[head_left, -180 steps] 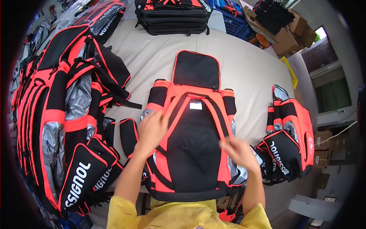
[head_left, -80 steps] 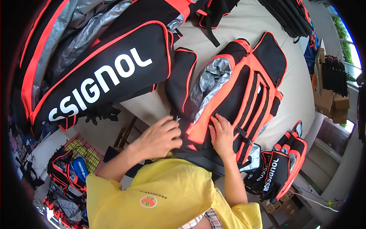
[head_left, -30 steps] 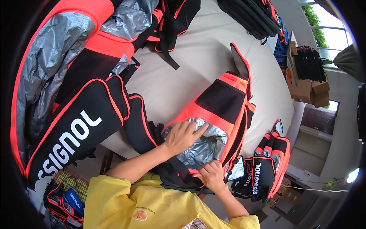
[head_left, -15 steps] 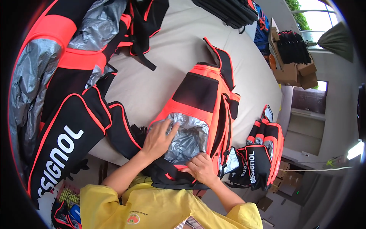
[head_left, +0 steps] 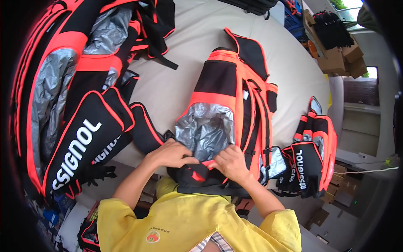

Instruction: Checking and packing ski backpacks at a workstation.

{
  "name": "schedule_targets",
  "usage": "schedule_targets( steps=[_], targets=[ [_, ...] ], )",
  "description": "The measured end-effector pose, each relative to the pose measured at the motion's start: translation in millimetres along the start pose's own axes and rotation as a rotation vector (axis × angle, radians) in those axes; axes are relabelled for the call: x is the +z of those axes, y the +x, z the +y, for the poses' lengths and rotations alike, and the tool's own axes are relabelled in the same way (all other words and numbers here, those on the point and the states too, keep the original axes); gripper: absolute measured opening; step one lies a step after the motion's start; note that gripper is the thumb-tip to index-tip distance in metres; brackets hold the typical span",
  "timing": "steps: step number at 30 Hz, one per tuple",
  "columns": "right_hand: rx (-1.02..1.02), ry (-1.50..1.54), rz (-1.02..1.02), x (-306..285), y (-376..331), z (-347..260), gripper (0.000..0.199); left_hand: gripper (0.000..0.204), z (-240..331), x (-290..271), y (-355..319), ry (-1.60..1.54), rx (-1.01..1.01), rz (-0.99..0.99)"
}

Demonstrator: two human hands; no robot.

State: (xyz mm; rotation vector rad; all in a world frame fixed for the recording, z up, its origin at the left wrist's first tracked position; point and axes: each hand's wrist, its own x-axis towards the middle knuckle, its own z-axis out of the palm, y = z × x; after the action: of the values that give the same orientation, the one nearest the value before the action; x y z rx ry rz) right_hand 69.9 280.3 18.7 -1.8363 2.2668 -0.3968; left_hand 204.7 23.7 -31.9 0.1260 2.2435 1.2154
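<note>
An orange and black backpack lies on the pale table in front of me, its near end open and showing a crinkled silver lining. My left hand is at the left of the opening, fingers curled over the near edge and thumb toward the middle. On the right of the same edge, my right hand is closed on the orange rim. Between the hands hangs a black flap with a small orange piece. Parts of both hands' fingertips are hidden in the fabric.
More orange, black and silver bags are heaped at the left. Another similar bag stands at the right. The pale table has a dark stack at its far edge. Cardboard boxes are beyond it.
My left hand has come out from over the silver lining down to the near edge. My right hand stays at the rim. The opening looks wider, and the view has shifted slightly.
</note>
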Motion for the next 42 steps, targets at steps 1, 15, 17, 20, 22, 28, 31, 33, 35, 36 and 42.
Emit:
schedule_targets(
  steps=[1, 15, 17, 20, 22, 28, 31, 33, 35, 36, 42],
  targets=[
    [0.006, -0.011, 0.01, 3.8, 3.3, 0.8, 0.034, 0.068, 13.0, -6.9, 1.4, 0.001, -0.009, 0.065],
    [0.074, 0.071, 0.066, 10.1, 10.3, -14.9, 0.031, 0.042, 58.6, 107.8, -136.3, 0.189, -0.302, 0.399],
    [0.092, 0.097, 0.082, 10.2, 5.2, -12.2, 0.032, 0.032, 72.3, 102.5, -117.5, 0.116, -0.817, 0.473],
    [0.029, 0.105, 0.068, 12.8, 5.7, -16.2, 0.03, 0.059, 70.4, 66.9, -74.4, -0.088, -0.868, 0.863],
    [0.01, 0.084, 0.028, 13.4, 11.7, -17.8, 0.03, 0.092, 57.5, 40.1, -29.4, 0.118, -0.727, 1.084],
    [-0.088, 0.119, -0.04, 18.7, 29.4, -12.5, 0.018, 0.093, 10.8, 48.4, -9.6, -0.073, -0.704, 1.059],
    [-0.111, 0.191, 0.02, 24.8, 38.8, -10.4, 0.018, 0.073, -17.3, 79.0, -49.6, -0.642, -0.433, 1.421],
    [-0.122, 0.185, 0.018, 30.1, 45.2, -6.4, 0.019, 0.064, -18.9, 88.1, -60.5, -0.995, -0.364, 1.52],
    [-0.131, 0.203, 0.022, 38.0, 50.4, -6.1, 0.02, 0.057, -30.4, 92.3, -69.0, -1.357, -0.258, 1.593],
    [-0.141, 0.206, 0.031, 41.5, 55.2, -5.1, 0.023, 0.05, -39.3, 87.1, -72.6, -1.488, -0.294, 1.59],
    [-0.181, 0.236, 0.024, 50.0, 61.3, -5.8, 0.021, 0.036, -54.1, 88.1, -61.7, -1.563, -0.356, 1.629]
  ],
)
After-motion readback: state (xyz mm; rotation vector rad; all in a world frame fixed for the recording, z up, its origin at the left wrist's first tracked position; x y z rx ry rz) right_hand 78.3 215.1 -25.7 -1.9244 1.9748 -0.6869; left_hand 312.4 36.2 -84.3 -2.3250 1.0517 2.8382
